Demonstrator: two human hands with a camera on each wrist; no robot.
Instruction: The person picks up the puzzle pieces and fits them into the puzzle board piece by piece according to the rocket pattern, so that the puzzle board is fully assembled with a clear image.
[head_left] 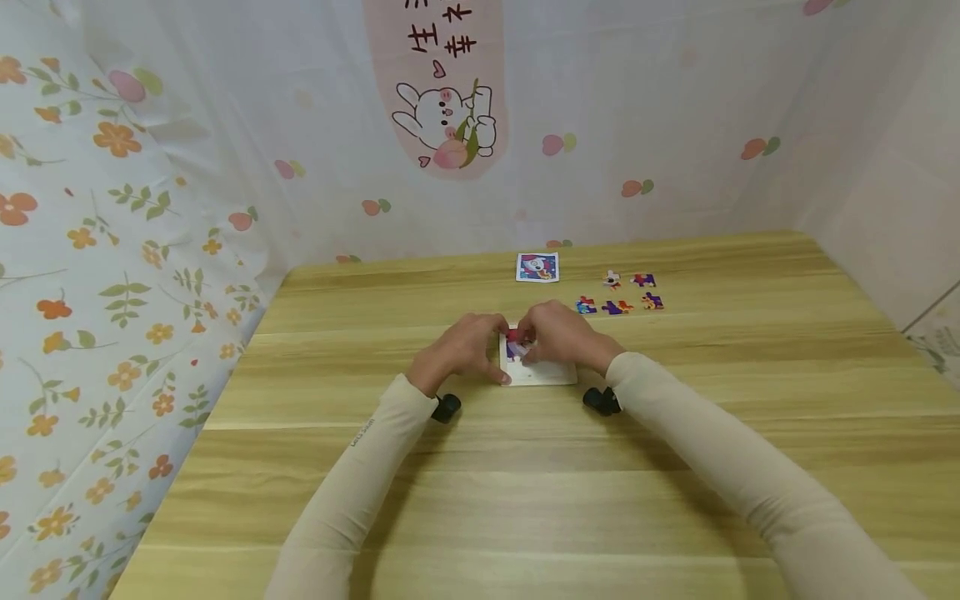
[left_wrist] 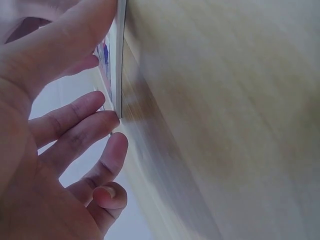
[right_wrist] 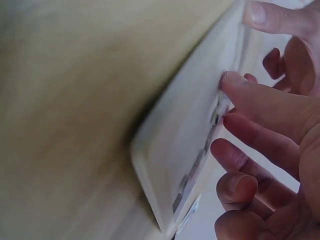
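A white puzzle board [head_left: 543, 375] lies on the table, its far-left part filled with colourful pieces. My left hand [head_left: 467, 346] grips the board's left side, thumb at the near corner and fingertips at the far edge. In the left wrist view, the fingertips [left_wrist: 112, 120] meet the board's edge [left_wrist: 119, 65]. My right hand [head_left: 558, 333] reaches over the board, thumb and index finger pinching a puzzle piece [right_wrist: 219, 112] at its surface. The other fingers of that hand curl loosely. Much of the piece is hidden by the fingers.
Several loose puzzle pieces [head_left: 617, 307] lie to the right behind the board. A small picture card [head_left: 537, 267] rests near the table's back edge. Behind the wooden table [head_left: 495, 500] hangs a printed curtain [head_left: 315, 125].
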